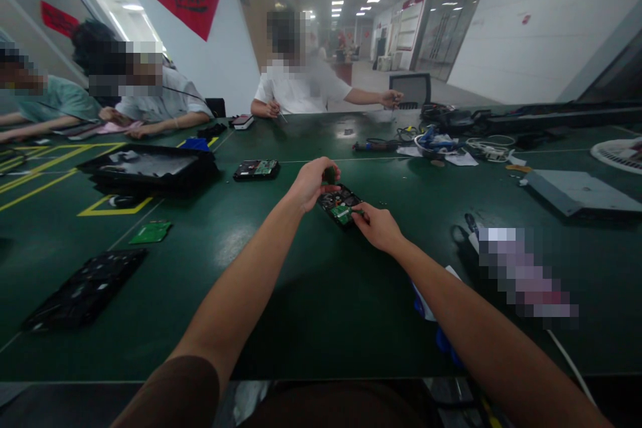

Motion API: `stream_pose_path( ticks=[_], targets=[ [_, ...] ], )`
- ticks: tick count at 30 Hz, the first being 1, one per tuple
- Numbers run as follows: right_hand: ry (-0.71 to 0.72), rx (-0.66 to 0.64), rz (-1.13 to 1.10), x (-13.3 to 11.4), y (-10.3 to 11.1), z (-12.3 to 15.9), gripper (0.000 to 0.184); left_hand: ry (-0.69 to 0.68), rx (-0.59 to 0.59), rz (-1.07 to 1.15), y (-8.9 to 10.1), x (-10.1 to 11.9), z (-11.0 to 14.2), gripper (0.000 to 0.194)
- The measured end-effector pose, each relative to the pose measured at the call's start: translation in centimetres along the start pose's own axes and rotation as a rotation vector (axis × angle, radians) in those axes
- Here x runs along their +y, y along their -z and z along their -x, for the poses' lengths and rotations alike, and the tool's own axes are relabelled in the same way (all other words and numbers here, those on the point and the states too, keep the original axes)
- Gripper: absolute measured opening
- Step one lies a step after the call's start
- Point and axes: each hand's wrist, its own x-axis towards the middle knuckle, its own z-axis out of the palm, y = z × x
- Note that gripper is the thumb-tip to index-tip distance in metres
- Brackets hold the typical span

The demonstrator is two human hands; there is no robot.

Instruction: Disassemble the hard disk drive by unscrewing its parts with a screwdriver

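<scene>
An opened black device (346,195) lies on the green table in front of me, its inner parts showing. Inside its near end is a green circuit board (342,215). My left hand (313,186) is curled at the device's far left end, thumb and fingers bent round a dark green patch too small to make out. At the near right corner, my right hand (377,227) pinches the edge of the circuit board between thumb and fingers. The fingertips hide part of that corner.
Left of me lie a black casing (87,287), a loose green board (151,232), a second opened device (256,169) and a black tray (150,167). On the right are a grey metal box (584,192) and coiled cables (439,140). Several people sit across the table.
</scene>
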Motion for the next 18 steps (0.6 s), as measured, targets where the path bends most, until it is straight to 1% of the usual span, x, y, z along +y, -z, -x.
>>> stream_pose_path(
  ticks=[2, 4, 7, 10, 13, 16, 18],
  targets=[
    [-0.001, -0.001, 0.007, 0.04, -0.05, -0.04, 0.030, -0.031, 0.011, -0.059, -0.01, 0.12, 0.12, 0.018],
    [0.007, 0.011, 0.021, 0.09, -0.09, -0.06, 0.030, -0.035, -0.014, -0.072, -0.07, 0.21, 0.24, 0.019],
    [0.020, 0.031, 0.019, 0.14, -0.16, -0.03, 0.028, 0.012, -0.058, 0.001, -0.21, 0.12, 0.30, 0.018],
    [0.027, 0.030, -0.007, 0.15, -0.20, 0.03, 0.028, 0.047, -0.052, 0.071, -0.23, -0.12, 0.17, 0.017],
    [0.021, 0.021, -0.008, 0.10, -0.16, 0.05, 0.029, 0.043, -0.047, 0.065, -0.05, -0.32, -0.05, 0.018],
    [0.020, 0.004, 0.008, 0.02, -0.02, 0.03, 0.032, 0.033, -0.061, 0.035, 0.14, -0.36, -0.17, 0.020],
    [0.029, -0.019, 0.031, -0.08, 0.11, 0.03, 0.039, 0.028, -0.078, 0.026, 0.16, -0.32, -0.14, 0.021]
  ],
)
